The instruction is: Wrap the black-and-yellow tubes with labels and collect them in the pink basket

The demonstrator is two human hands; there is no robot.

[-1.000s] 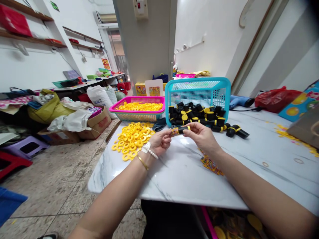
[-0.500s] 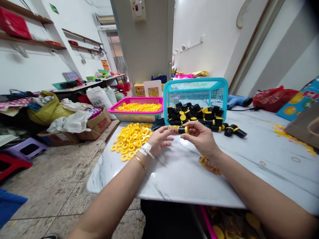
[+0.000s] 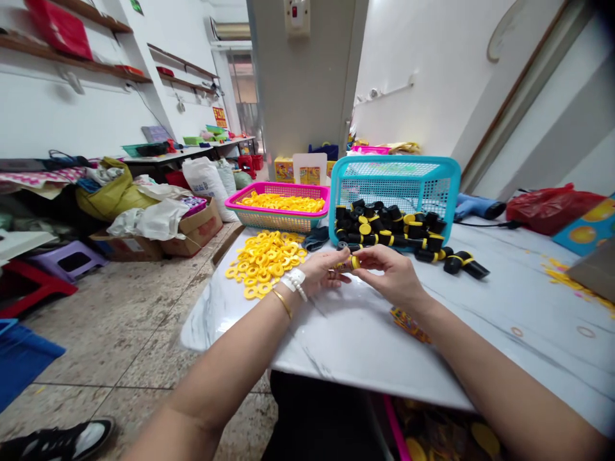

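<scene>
Your hands have sunk closer to the bench (image 3: 355, 346) since a moment ago, and the black tube (image 3: 346, 264) now turns its yellow end toward you. Your left grip (image 3: 321, 270) and right grip (image 3: 394, 275) both pinch it, toward the bench's left edge, between the loose yellow rings (image 3: 266, 259) and the tipped blue basket (image 3: 398, 182).

The walls (image 3: 423, 77) are white. Wooden shelves (image 3: 72, 57) hang on the left one. The floor (image 3: 120, 333) has speckled stone tiles. A purple stool (image 3: 67, 259) stands there. The table (image 3: 528, 301) looks like white marble.
</scene>
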